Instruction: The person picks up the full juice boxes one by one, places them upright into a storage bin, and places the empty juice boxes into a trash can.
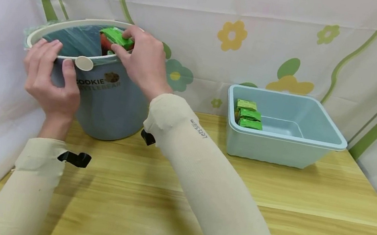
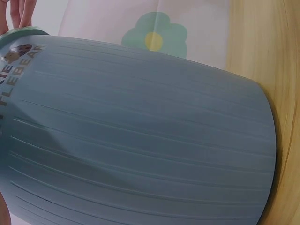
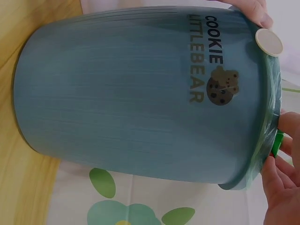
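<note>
My left hand grips the near left rim of a blue-grey trash bin, its fingers over the edge and the thumb outside. My right hand pinches a small green and red packet at the bin's mouth, near the right side of the rim. In the right wrist view only a green corner of this packet shows between the fingers. A clear plastic liner covers the rim. The bin's lower inside is hidden. Lettering and a bear picture mark its outside.
A light blue plastic basin stands to the right on the wooden table. Several green packets sit in a row along its left inside wall. A white flowered cloth hangs behind, close to the bin.
</note>
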The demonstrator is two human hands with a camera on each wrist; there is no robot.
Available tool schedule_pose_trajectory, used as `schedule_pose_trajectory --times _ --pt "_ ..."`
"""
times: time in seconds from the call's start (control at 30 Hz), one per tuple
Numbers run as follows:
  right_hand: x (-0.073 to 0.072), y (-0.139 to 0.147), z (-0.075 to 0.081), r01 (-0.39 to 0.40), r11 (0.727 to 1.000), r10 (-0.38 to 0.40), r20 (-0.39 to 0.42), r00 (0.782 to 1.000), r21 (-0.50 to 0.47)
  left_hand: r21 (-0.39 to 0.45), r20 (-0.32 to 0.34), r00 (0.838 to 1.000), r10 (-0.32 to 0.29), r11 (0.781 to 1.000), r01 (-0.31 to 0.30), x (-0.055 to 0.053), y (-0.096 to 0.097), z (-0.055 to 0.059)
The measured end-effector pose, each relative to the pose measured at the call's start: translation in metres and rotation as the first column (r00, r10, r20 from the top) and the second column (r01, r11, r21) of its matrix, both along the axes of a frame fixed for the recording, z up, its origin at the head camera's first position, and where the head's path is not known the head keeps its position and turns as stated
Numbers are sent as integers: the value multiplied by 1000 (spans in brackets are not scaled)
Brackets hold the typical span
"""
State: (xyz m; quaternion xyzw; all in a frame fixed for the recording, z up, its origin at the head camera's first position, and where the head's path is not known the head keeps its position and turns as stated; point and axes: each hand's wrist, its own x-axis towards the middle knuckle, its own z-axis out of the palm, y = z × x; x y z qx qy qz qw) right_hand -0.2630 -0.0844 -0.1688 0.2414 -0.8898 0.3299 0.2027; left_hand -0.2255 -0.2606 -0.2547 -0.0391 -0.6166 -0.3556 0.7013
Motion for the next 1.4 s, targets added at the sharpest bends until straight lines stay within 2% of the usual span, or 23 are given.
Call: schedule_pose_trajectory --times 0.37,0.57,0.73,0.9,1.03,1.17,1.27,1.4 --pt "-1 4 -1 -10 998 10 1 1000 61 -9 13 1000 -4 1000 4 -4 -1 -3" --pt "-2 7 -1 -43 997 42 16 999 64 -10 10 1000 -6 1000 6 -5 -1 -2" --pt "0 10 0 -101 991 96 62 993 85 -6 14 1000 -4 1000 4 -1 -3 -2" --pt "6 21 3 -202 970 180 156 971 137 -11 4 1000 0 1000 0 4 -4 0" --pt "4 48 0 -229 962 207 147 967 148 -15 -5 1000 -2 1000 2 4 -4 1" --pt "-5 92 -12 -209 970 200 78 977 128 -22 15 1000 -2 1000 2 8 -4 3" --pt "-10 133 -22 -166 978 162 41 986 125 -33 41 999 -12 999 13 13 -4 6" --pt "-10 191 -27 -75 990 71 44 997 120 -71 100 995 -27 997 34 24 -4 15"
